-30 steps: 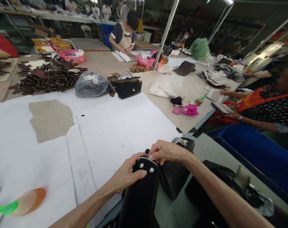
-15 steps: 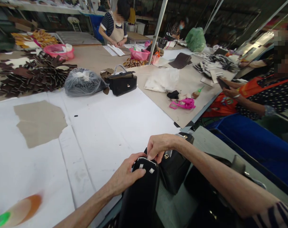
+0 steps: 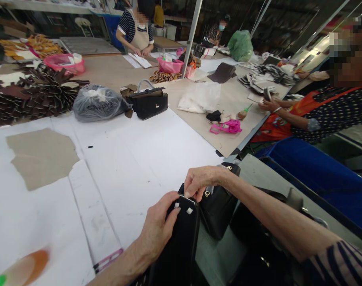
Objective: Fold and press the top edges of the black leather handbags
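Observation:
A long black bag (image 3: 181, 246), rounded at its far end, lies in front of me at the table's edge. Two small white squares and a pale line along the rim show at that end. My left hand (image 3: 157, 226) is wrapped round the bag's left side, thumb on its face near one square. At the far rim, my right hand (image 3: 197, 182) is closed in a pinch; whether anything small is between its fingertips is hidden. Just right of the held bag stands another black handbag (image 3: 218, 212) with gold fittings, partly behind my right forearm.
On the white-covered table are a grey-beige sheet (image 3: 45, 157), a blurred bottle (image 3: 26, 268) and a pink-handled tool (image 3: 109, 260). Farther back are a black handbag (image 3: 150, 104) and a plastic-wrapped bundle (image 3: 100, 103). A blue bin (image 3: 314, 182) and a co-worker (image 3: 326, 111) are at right.
My left thumb has drawn back toward the bag's left edge, uncovering more of its face. My right hand keeps its pinch at the rim. The view has shifted slightly.

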The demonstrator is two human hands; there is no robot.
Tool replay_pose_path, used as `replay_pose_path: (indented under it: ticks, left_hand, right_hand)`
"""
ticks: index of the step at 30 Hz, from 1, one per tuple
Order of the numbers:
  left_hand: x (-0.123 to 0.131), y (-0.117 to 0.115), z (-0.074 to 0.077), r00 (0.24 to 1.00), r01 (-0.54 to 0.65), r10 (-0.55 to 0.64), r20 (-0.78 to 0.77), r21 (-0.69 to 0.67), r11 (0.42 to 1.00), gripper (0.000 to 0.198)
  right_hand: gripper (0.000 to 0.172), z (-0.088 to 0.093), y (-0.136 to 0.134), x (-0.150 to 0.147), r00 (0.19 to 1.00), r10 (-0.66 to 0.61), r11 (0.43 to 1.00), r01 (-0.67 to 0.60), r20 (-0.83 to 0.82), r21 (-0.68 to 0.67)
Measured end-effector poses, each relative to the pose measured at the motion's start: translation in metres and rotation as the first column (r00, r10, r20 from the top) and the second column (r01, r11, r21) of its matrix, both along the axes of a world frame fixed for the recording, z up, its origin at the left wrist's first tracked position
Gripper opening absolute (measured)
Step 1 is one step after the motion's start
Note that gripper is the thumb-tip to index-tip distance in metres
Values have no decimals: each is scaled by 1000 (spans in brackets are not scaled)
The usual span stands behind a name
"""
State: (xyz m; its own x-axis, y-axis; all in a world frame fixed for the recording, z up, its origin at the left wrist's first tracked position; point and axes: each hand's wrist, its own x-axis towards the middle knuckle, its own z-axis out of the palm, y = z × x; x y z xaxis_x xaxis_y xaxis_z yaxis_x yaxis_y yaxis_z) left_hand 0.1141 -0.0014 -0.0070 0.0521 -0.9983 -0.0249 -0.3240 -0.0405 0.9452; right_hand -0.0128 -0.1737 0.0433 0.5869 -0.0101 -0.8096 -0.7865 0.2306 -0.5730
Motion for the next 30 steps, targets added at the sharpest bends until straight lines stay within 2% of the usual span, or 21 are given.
replay_pose_path:
  ticks: [5, 12, 14, 17, 19, 23, 27, 30]
  left_hand:
    - [-3, -2, 4, 995, -32, 25, 101, 69, 997, 30]
    - [-8, -8, 14, 988, -48, 34, 153, 83, 995, 20]
    - [-8, -11, 19, 993, -57, 44, 109, 112, 992, 14]
    - [-8, -15, 25, 998, -43, 48, -43, 118, 992, 8]
    - [-7, -16, 27, 992, -25, 38, -122, 101, 995, 11]
    - [-6, -16, 26, 990, -10, 23, -143, 93, 996, 10]
    - [-6, -16, 26, 990, 16, -1, -138, 108, 994, 10]
    - [-6, -16, 27, 990, 34, -16, -140, 126, 991, 10]
  right_hand:
    - [12, -4, 1, -6, 998, -41, 999, 41, 41, -15]
    - [10, 1, 4, -9, 997, -48, 998, 50, 52, -38]
    - [9, 2, 5, -10, 998, -40, 998, 42, 50, -39]
    - [9, -1, 4, -9, 999, -16, 998, 19, 42, -59]
    - [9, -5, 3, -8, 1000, 10, 997, -7, 30, -81]
    - [10, -7, 0, -5, 997, 80, 991, -81, -9, -109]
    - [9, 4, 0, 3, 980, 184, 967, -194, -75, -162]
    - [9, 15, 6, 12, 949, 279, 913, -310, -148, -264]
